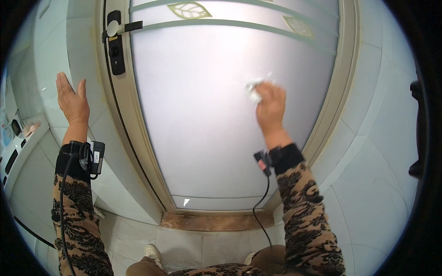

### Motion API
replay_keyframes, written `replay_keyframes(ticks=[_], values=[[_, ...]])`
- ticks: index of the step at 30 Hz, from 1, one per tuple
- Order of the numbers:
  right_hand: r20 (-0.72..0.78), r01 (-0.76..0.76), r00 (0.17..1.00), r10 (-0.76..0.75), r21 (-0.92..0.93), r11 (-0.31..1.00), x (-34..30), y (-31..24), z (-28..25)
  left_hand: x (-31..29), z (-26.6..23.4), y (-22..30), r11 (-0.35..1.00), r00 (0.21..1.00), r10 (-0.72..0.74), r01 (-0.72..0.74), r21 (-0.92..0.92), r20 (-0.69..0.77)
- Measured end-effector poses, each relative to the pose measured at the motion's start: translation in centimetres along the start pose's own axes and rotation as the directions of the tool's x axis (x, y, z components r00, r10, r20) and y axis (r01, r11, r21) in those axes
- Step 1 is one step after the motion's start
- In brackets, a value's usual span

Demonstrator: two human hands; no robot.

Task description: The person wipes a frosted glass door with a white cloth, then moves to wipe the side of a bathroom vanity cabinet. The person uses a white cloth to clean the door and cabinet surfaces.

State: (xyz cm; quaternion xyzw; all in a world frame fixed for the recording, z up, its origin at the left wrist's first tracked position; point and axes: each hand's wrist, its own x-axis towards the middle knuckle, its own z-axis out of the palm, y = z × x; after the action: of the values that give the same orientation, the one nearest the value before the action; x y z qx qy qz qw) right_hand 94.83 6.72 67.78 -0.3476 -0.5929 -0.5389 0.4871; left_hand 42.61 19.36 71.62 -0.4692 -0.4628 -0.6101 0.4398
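My right hand (270, 105) is closed around a crumpled white tissue or cloth (253, 92), which it holds against the frosted glass door panel (198, 115). Whether the wad is paper or fabric I cannot tell. To the left, my left hand (73, 103) lies flat on the tiled wall (50, 60), fingers together and thumb apart, with nothing in it. Between the hands runs the beige door frame (122, 96), bearing a black lock plate with a lever handle (116, 48).
A white counter edge (27, 147) with small items on it stands at the far left. Below the door lies a worn brown wooden sill (207, 221) above a tiled floor (179, 241). Black cables hang from devices on both wrists. A dark object (416, 129) shows at the right rim.
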Motion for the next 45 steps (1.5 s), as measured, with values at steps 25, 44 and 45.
replay_keyframes(ticks=[25, 44, 45], values=[[-0.141, 0.087, 0.984, -0.11, -0.156, 0.984, 10.5, 9.0, -6.4, -0.4, 0.3, 0.0, 0.998, 0.997, 0.044, -0.047, -0.045, -0.055], [0.018, 0.289, 0.957, -0.289, -0.141, 0.947, 13.4, 13.4, -10.5, -0.1, 0.0, 0.9, 0.999, 0.999, 0.028, -0.029, -0.031, -0.03], [-0.062, 0.202, 0.973, -0.222, -0.233, 0.951, 15.1, 14.3, -10.7, -0.1, 0.1, 0.8, 0.999, 0.999, 0.027, -0.028, -0.034, -0.033]])
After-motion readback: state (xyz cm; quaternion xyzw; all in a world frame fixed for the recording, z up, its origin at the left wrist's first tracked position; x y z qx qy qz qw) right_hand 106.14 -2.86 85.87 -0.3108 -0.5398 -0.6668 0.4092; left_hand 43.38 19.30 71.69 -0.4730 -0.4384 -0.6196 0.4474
